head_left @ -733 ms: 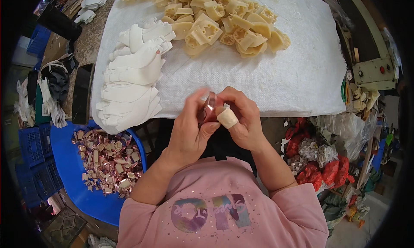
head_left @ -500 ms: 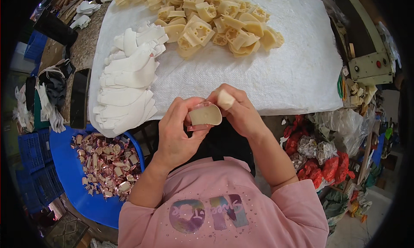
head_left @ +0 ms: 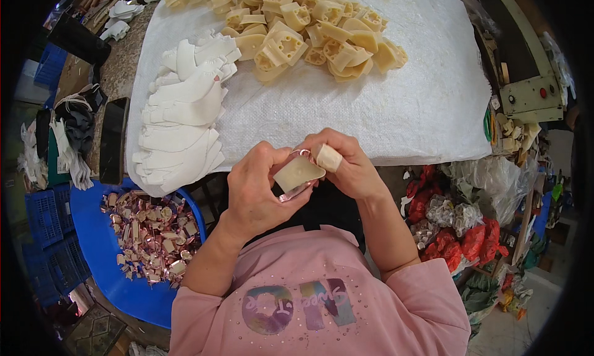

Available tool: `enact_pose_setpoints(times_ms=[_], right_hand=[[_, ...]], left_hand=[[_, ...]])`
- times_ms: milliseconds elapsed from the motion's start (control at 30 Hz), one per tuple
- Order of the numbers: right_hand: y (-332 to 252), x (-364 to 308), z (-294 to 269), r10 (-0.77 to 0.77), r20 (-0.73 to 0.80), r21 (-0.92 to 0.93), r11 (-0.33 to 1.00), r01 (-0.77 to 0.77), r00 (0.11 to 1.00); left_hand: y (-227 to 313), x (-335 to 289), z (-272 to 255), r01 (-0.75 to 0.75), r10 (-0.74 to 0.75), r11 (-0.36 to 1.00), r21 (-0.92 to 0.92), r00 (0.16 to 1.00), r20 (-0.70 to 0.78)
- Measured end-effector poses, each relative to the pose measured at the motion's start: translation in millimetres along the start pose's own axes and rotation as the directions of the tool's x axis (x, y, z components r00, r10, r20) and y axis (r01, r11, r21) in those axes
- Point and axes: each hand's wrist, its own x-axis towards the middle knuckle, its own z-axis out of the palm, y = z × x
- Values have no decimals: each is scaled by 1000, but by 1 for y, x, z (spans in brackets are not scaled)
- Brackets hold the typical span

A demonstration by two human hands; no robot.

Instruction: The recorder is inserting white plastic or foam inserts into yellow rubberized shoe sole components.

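Note:
Just off the near edge of the table, my left hand (head_left: 255, 192) is closed round a small shoe heel (head_left: 297, 174). Its flat beige end faces up, and shiny pink covering shows along its sides. My right hand (head_left: 351, 167) is closed at the heel's right end, pinching the rim of the shiny covering; its fingertips are partly hidden. A beige wrap (head_left: 329, 158) covers the right thumb. Beyond my hands, cream-coloured bare heels (head_left: 281, 49) lie heaped on the white woven sheet (head_left: 371, 117). White curved flat pieces (head_left: 182, 117) overlap in a row at the left.
Down at my left stands a blue tub (head_left: 124, 300) holding many shiny pink heels (head_left: 154, 238). A dark phone-like slab (head_left: 114, 142) lies beside the sheet. Red plastic bags (head_left: 473, 241) and clear ones are piled at the right, below a machine with a red button (head_left: 535, 99).
The heel has tilted in my left hand, its right end now lower. My right hand has come down slightly and closer against it, and a shiny rim shows between the hands.

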Motion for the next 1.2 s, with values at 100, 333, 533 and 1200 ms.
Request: enact_pose_setpoints(times_ms=[100,333,533,1200], right_hand=[[1,-4,2,-62,6,-65,996,62,998],[23,-2,18,-189,-227,-296,948,117,955],[20,-8,28,11,-144,362,931,42,990],[25,-3,34,-144,-172,-261,960,96,974]], left_hand=[[3,-3,3,-64,65,997,52,998,-14],[-2,-10,17,-3,32,978,209,990,-137],[-1,-14,17,19,24,976,216,980,-198],[-16,-23,14,36,26,954,298,980,-199]])
